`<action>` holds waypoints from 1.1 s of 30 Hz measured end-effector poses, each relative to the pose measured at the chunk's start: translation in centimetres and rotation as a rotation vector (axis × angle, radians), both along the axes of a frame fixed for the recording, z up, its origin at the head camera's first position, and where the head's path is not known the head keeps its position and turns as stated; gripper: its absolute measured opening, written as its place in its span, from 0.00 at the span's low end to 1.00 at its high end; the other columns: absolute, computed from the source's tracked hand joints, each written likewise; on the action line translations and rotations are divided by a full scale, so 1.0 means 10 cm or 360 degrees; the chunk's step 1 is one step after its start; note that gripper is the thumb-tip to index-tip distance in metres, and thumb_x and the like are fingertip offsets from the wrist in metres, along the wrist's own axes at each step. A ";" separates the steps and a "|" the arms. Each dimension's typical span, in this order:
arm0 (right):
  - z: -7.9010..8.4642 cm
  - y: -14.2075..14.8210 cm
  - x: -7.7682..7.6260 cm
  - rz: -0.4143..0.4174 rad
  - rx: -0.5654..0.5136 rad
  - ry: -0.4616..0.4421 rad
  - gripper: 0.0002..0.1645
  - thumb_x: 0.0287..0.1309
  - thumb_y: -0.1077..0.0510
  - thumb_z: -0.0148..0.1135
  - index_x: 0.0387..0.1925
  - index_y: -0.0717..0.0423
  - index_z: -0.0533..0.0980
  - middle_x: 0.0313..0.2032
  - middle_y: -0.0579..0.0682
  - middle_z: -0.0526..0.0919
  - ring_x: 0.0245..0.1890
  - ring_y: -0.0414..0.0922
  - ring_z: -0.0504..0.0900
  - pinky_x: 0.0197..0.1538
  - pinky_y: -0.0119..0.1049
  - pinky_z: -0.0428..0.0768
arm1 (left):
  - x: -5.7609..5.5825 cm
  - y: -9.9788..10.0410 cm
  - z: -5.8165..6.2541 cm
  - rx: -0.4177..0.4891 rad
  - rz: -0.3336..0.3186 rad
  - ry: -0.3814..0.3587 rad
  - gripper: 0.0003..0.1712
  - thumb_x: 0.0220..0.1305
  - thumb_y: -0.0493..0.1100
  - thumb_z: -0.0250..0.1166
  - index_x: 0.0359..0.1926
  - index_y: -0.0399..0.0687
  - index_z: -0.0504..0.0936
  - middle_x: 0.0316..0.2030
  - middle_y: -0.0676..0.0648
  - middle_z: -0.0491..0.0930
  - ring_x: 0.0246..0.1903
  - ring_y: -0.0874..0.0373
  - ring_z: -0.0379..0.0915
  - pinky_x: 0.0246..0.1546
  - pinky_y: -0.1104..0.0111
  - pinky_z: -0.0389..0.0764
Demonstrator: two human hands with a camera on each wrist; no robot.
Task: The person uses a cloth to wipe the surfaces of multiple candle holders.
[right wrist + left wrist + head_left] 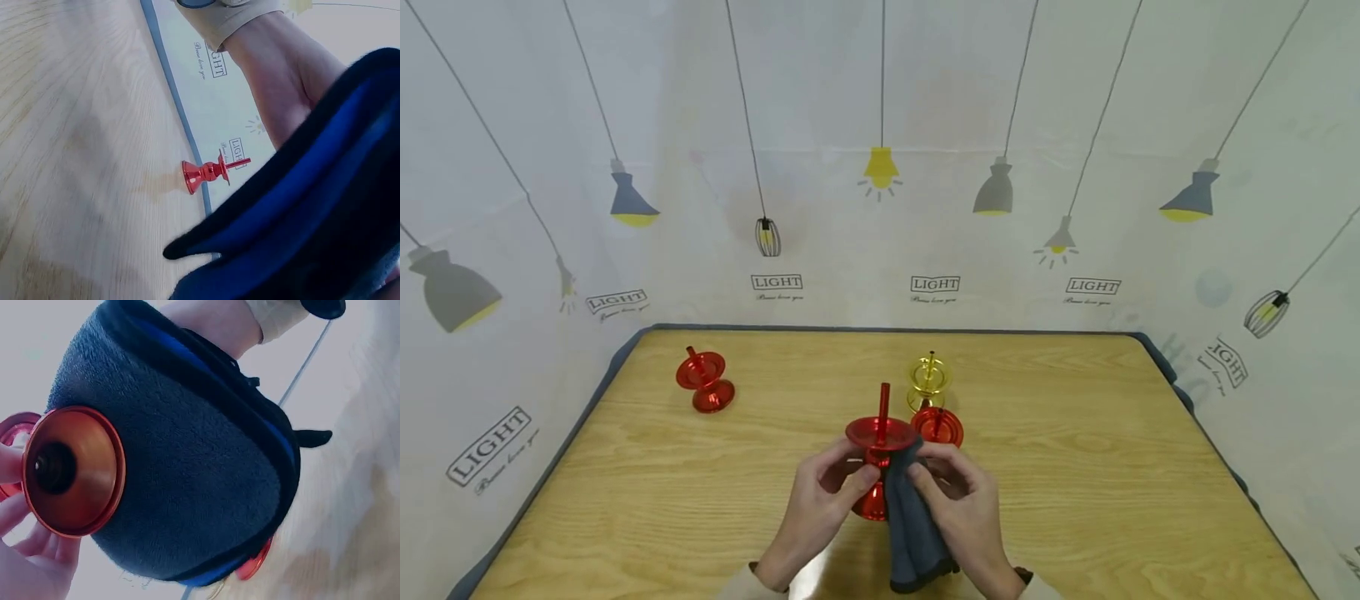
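Observation:
In the head view a red metallic candle holder [872,504], upright with a dish and a thin stem on top, is held above the front of the table. My left hand [816,500] grips it below the dish, thumb on the near side. With thumb and fingers, my right hand [966,504] pinches a dark blue-grey cloth [916,533] against the holder's right side. The cloth hangs down in folds and hides part of the stem. In the left wrist view the holder's hollow base [100,462] faces the camera, beside the spread cloth [194,462].
Just behind my right hand stands another red candle holder [938,427], with a gold one [929,380] beyond it. A third red holder [705,382] stands at the far left of the wooden table [1075,467]. Lamp-printed sheeting [827,100] surrounds the table's back and sides.

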State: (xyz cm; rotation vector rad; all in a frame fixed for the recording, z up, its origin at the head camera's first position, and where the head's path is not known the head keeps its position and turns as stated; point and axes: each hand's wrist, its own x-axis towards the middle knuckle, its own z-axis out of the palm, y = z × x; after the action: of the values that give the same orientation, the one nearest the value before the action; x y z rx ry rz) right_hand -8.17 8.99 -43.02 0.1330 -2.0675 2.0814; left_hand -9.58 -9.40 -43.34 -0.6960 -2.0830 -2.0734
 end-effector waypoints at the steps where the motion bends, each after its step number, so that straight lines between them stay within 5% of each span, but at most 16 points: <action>1: 0.01 0.00 0.00 -0.0003 -0.0012 0.0005 0.10 0.57 0.69 0.71 0.41 0.62 0.84 0.39 0.45 0.88 0.39 0.38 0.87 0.44 0.32 0.86 | 0.00 0.00 0.00 -0.0002 -0.0016 0.0021 0.17 0.69 0.32 0.64 0.58 0.38 0.81 0.53 0.39 0.83 0.53 0.61 0.80 0.54 0.66 0.82; 6: 0.02 0.03 0.01 -0.0001 -0.0063 0.0070 0.09 0.54 0.72 0.71 0.38 0.65 0.85 0.42 0.51 0.89 0.45 0.40 0.88 0.47 0.33 0.86 | -0.01 -0.03 0.02 0.0001 -0.0137 0.0115 0.18 0.69 0.31 0.63 0.58 0.35 0.80 0.58 0.42 0.77 0.58 0.62 0.76 0.58 0.69 0.79; 9: 0.02 0.03 0.01 -0.0022 -0.0074 0.0075 0.08 0.54 0.71 0.72 0.38 0.64 0.86 0.42 0.53 0.89 0.45 0.40 0.88 0.47 0.33 0.86 | 0.01 -0.01 0.03 -0.0036 -0.0116 0.0137 0.17 0.71 0.30 0.60 0.58 0.33 0.80 0.57 0.39 0.75 0.56 0.62 0.75 0.57 0.71 0.79; 17: 0.01 -0.04 -0.02 -0.0166 -0.0045 0.0026 0.09 0.55 0.69 0.73 0.40 0.65 0.86 0.36 0.42 0.89 0.36 0.37 0.88 0.40 0.29 0.86 | 0.11 0.18 0.06 0.0025 0.0400 -0.0168 0.17 0.66 0.37 0.69 0.55 0.43 0.82 0.48 0.44 0.83 0.47 0.57 0.81 0.51 0.69 0.82; 22: 0.00 -0.03 0.00 -0.0173 -0.0041 0.0139 0.09 0.53 0.71 0.73 0.39 0.65 0.86 0.38 0.42 0.89 0.39 0.38 0.89 0.42 0.31 0.86 | 0.09 0.20 0.07 0.0013 0.0487 -0.0137 0.14 0.58 0.35 0.75 0.46 0.46 0.86 0.42 0.46 0.86 0.42 0.59 0.84 0.49 0.68 0.84; 25: 0.00 -0.01 0.01 -0.0129 -0.0060 0.0186 0.09 0.52 0.72 0.73 0.38 0.67 0.86 0.39 0.44 0.89 0.41 0.39 0.89 0.44 0.33 0.87 | 0.05 0.15 0.06 -0.0010 0.0387 -0.0078 0.14 0.57 0.35 0.76 0.45 0.44 0.86 0.41 0.44 0.88 0.41 0.60 0.85 0.47 0.67 0.85; 33: 0.01 0.07 0.01 0.0000 -0.0072 0.0013 0.09 0.55 0.68 0.73 0.39 0.65 0.86 0.38 0.44 0.90 0.40 0.40 0.88 0.42 0.33 0.86 | -0.08 -0.05 0.00 0.0000 -0.0180 0.0142 0.16 0.68 0.33 0.66 0.55 0.37 0.83 0.52 0.47 0.84 0.54 0.60 0.79 0.56 0.66 0.80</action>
State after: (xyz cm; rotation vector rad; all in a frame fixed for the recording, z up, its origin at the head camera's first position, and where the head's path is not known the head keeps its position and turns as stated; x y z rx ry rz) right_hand -8.09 9.67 -42.97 0.1339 -2.0141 2.1225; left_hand -10.41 -9.93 -43.32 -0.9084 -2.0402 -2.0579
